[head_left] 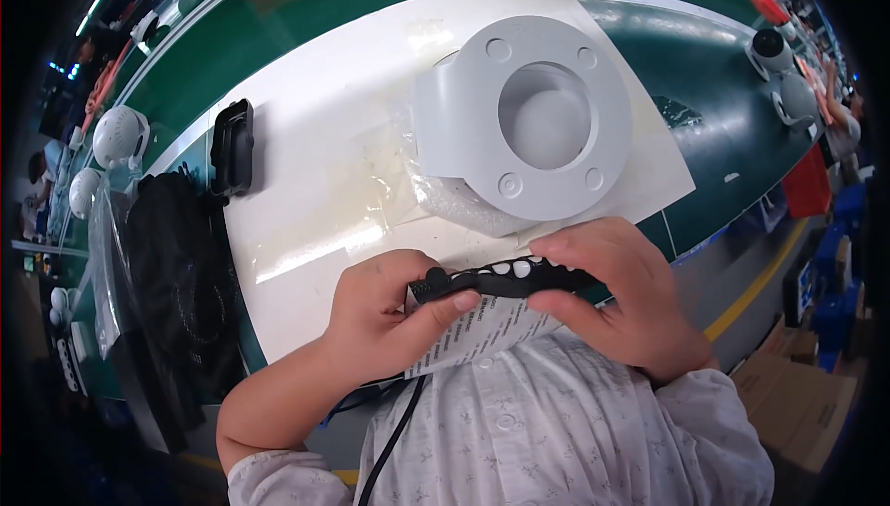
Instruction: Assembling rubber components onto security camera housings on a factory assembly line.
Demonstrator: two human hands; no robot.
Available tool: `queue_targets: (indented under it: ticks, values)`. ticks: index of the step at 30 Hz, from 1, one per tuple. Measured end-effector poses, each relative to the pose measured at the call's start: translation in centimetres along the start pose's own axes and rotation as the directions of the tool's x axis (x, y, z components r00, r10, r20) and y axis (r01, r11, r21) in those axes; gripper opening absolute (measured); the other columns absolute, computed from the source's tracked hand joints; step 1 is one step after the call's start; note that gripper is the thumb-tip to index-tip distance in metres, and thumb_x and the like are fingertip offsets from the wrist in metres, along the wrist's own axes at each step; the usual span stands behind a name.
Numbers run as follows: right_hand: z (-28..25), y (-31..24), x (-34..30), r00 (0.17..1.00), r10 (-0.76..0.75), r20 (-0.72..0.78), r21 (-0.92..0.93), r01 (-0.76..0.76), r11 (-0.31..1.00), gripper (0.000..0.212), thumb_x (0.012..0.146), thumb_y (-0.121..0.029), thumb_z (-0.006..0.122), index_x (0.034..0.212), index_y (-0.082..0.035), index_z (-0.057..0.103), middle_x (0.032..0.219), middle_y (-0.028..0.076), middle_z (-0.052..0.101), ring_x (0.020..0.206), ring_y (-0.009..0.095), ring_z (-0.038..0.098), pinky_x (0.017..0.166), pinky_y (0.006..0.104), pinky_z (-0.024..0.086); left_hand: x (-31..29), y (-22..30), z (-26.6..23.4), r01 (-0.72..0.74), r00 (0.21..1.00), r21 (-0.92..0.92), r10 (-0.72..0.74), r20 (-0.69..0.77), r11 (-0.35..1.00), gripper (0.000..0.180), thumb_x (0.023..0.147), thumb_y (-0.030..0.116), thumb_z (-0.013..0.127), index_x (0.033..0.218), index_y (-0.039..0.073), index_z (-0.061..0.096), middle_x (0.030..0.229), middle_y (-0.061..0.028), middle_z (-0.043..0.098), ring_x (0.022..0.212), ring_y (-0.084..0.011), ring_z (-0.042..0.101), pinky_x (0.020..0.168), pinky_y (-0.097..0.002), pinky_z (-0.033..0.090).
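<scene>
Close to my body, both hands hold a bent black strip (498, 276) dotted with white round spots. My left hand (380, 313) pinches its left end between thumb and fingers. Thumb and fingers of my right hand (623, 291) close on the right end. Below the strip hangs a pale sheet (477, 332) covered in small print, apparently backing paper; where the two join is hidden. Beyond my hands a large light-grey plastic housing (609, 126) lies on the white mat (315, 163), its round opening facing up. Wrinkled clear film (454, 200) shows under its left side.
On the mat's left edge sits a shallow black plastic tray (233, 149). Farther left are a black bag (181, 269), clear plastic wrap (109, 269) and a white rounded device (119, 138). More devices (772, 50) stand at the right on the green table. Cardboard boxes (793, 404) lie at lower right.
</scene>
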State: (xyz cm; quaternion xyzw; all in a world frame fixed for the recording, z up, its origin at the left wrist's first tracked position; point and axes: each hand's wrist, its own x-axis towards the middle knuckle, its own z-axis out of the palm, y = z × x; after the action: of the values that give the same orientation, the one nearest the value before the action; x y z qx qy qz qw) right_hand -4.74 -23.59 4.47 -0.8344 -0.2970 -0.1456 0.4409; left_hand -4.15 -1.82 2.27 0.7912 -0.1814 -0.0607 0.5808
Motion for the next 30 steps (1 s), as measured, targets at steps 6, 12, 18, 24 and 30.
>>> queue_targets:
  ticks: [6, 12, 18, 24, 30]
  values:
    - [1.0, 1.2, -0.6, 0.992, 0.128, 0.017, 0.056, -0.129, 0.99, 0.027, 0.062, -0.001, 0.072, 0.084, -0.003, 0.055, 0.08, 0.008, 0.06, 0.072, 0.019, 0.057, 0.06, 0.028, 0.045, 0.3, 0.5, -0.2, -0.008, 0.998, 0.04, 0.005, 0.07, 0.999, 0.018, 0.068, 0.015, 0.07, 0.064, 0.003, 0.056, 0.053, -0.0077, 0.049, 0.046, -0.0186, 0.047, 0.043, -0.027, 0.036]
    - [1.5, 1.1, -0.4, 0.984, -0.142, -0.104, -0.117, 0.13, 0.985, 0.024, 0.06, -0.001, 0.07, 0.081, -0.009, 0.059, 0.085, 0.004, 0.06, 0.073, 0.019, 0.057, 0.063, 0.0289, 0.041, 0.4, 0.7, -0.3, -0.041, 0.999, 0.152, 0.036, 0.039, 0.988, 0.018, 0.069, 0.015, 0.069, 0.064, 0.003, 0.056, 0.052, -0.0078, 0.049, 0.046, -0.0205, 0.048, 0.043, -0.0281, 0.036]
    - [2.5, 0.4, 0.2, 0.954, -0.267, -0.134, -0.073, 0.26, 0.963, 0.039, 0.06, 0.003, 0.068, 0.094, -0.007, 0.054, 0.088, 0.005, 0.059, 0.079, 0.021, 0.058, 0.067, 0.03, 0.04, 0.1, 0.8, -0.1, -0.082, 0.996, 0.149, 0.079, 0.031, 0.985, 0.019, 0.069, 0.017, 0.069, 0.063, 0.004, 0.055, 0.053, -0.0079, 0.049, 0.046, -0.0222, 0.048, 0.043, -0.0292, 0.037]
    - [2.9, 0.8, 0.1, 0.959, -0.253, -0.131, -0.072, 0.245, 0.967, 0.04, 0.061, 0.002, 0.069, 0.096, -0.006, 0.053, 0.084, 0.004, 0.059, 0.08, 0.021, 0.058, 0.066, 0.0298, 0.041, 0.1, 0.4, -0.1, -0.086, 0.996, 0.148, 0.079, 0.05, 0.985, 0.021, 0.069, 0.019, 0.069, 0.063, 0.004, 0.055, 0.053, -0.0082, 0.049, 0.046, -0.0228, 0.048, 0.043, -0.0299, 0.037]
    - [2.9, 1.3, -0.3, 0.945, -0.318, -0.08, -0.064, 0.314, 0.947, 0.04, 0.061, 0.002, 0.07, 0.096, -0.005, 0.053, 0.085, 0.004, 0.06, 0.08, 0.022, 0.059, 0.066, 0.0307, 0.043, 0.1, 0.5, 0.0, 0.048, 0.998, 0.1, -0.052, 0.041, 0.994, 0.02, 0.07, 0.018, 0.068, 0.062, 0.005, 0.055, 0.051, -0.0086, 0.048, 0.046, -0.0232, 0.048, 0.043, -0.03, 0.037]
